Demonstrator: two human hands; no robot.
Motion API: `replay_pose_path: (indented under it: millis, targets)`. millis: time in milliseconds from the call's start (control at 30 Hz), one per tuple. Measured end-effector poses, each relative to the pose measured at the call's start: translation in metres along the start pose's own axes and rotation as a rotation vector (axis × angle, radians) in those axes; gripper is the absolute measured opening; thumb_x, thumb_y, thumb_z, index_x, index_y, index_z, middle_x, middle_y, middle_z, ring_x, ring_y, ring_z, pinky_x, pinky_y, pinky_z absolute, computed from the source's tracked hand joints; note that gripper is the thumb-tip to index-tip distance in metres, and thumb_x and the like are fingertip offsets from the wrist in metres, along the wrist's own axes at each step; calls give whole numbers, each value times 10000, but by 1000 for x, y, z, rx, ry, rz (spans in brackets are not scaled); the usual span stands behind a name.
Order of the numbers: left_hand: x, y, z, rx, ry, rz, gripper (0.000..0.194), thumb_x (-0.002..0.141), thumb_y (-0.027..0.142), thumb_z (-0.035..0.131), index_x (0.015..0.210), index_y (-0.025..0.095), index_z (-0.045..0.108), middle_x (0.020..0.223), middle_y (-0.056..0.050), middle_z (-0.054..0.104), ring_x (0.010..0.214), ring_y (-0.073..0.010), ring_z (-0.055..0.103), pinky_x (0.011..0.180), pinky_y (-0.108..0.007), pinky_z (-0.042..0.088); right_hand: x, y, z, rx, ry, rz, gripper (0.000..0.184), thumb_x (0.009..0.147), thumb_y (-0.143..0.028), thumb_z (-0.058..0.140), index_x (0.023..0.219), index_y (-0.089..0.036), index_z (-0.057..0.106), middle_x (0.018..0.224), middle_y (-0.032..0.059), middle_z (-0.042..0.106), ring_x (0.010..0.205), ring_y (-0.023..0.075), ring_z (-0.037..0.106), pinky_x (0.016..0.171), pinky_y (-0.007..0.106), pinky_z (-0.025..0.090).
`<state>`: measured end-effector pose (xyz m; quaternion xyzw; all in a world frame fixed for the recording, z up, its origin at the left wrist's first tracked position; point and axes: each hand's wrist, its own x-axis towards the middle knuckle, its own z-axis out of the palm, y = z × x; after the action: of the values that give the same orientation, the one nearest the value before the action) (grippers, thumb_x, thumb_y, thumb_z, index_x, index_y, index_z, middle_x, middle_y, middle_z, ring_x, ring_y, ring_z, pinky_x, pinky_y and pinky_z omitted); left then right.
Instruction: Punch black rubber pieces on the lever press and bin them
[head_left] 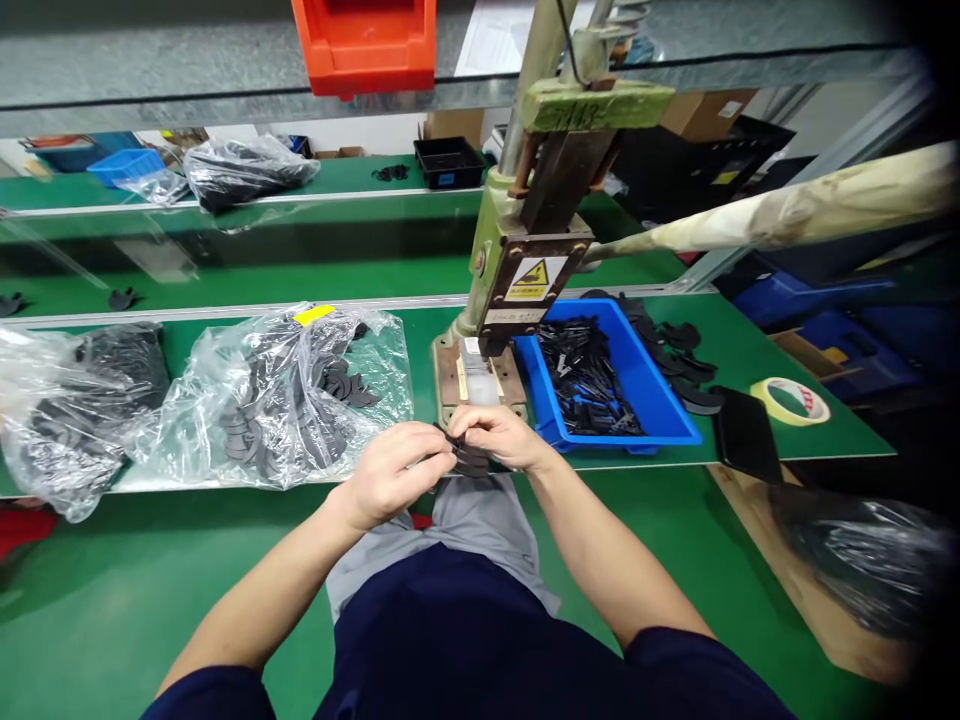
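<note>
Both hands meet at the table's front edge, just before the base of a green hand press (pixel 448 375). A dark curved plastic part (pixel 471 460) sits between them. My left hand (pixel 397 468) pinches its left side, and my right hand (pixel 496 436) has thumb and fingers closed at its upper right. The fingers partly cover the part, so its full shape is hidden. Right of the press, a blue bin (pixel 622 440) holds many small black clip-like pieces (pixel 581 370). On the left, an open clear plastic bag (pixel 202 400) contains dark curved parts (pixel 345 385).
The press lever (pixel 787 205) reaches out to the right. Loose dark curved parts (pixel 679 365), a black phone-like slab (pixel 748 435) and a tape roll (pixel 791 400) lie right of the bin. Another filled bag (pixel 90 400) is far left. An orange bin (pixel 367 45) hangs overhead.
</note>
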<state>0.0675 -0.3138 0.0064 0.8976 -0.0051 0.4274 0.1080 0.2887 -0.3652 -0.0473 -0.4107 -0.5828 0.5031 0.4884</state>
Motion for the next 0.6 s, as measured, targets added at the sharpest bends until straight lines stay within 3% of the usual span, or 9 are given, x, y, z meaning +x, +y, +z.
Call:
replay_pose_path:
  millis: [167, 300, 433, 533, 600]
  targets:
    - [-10, -9, 1, -34, -28, -116, 202, 928, 107, 519, 1022, 221, 657, 976, -75, 714, 964, -190, 676, 813, -330, 570, 7, 6, 5, -65, 107, 75, 485, 772, -660, 663, 889, -194, 726, 912, 68, 715, 826, 177, 656, 784, 341, 543]
    - [-11, -39, -1, -17, 73, -511, 108, 916, 186, 566, 917, 208, 672, 924, -67, 705, 882, -172, 659, 820, -309, 548, 5, 16, 17, -167, 261, 153, 468, 916, -576, 497, 1097, -184, 678, 956, 95, 738, 745, 158, 668, 712, 323, 572]
    - [-7, -114, -19, -34, 263, -1013, 42, 826, 217, 669, 847, 185, 652, 839, -27, 679, 769, -153, 626, 738, -259, 510, -11, 31, 29, -317, 277, 191, 356, 897, -479, 574, 1032, -180, 710, 833, 87, 759, 677, 185, 694, 609, 300, 577]
    - [-9, -190, -47, -46, 466, -1216, 92, 783, 155, 695, 854, 156, 637, 787, -2, 656, 708, -126, 600, 703, -230, 482, -23, 45, 35, -422, 254, 135, 251, 842, -435, 647, 914, -218, 751, 840, 78, 768, 732, 220, 725, 660, 321, 608]
    - [-14, -238, -69, 26, 587, -1315, 103, 772, 101, 694, 840, 140, 627, 764, 5, 640, 687, -110, 581, 687, -218, 469, -28, 54, 36, -542, 269, 8, 189, 844, -393, 641, 878, -247, 756, 850, 60, 773, 774, 233, 745, 726, 330, 630]
